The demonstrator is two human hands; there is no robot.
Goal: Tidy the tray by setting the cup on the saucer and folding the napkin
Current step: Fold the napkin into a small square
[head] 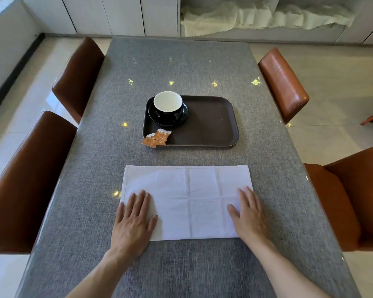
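We have both hands flat, grip wide, holding nothing: left hand [133, 222] and right hand [250, 216] press the napkin's [187, 201] near corners on the counter [116, 104]. Cup [168, 104] sits on saucer [181, 117], far-left in tray [211, 123].

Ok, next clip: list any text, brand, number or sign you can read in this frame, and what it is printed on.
Orange sachets at the near left corner of the brown tray: a pale printed pattern or marking, too small and blurred to read.
Cup, saucer, white napkin, grey tablecloth, chairs: no text visible.
No legible word, number or sign anywhere in this frame.
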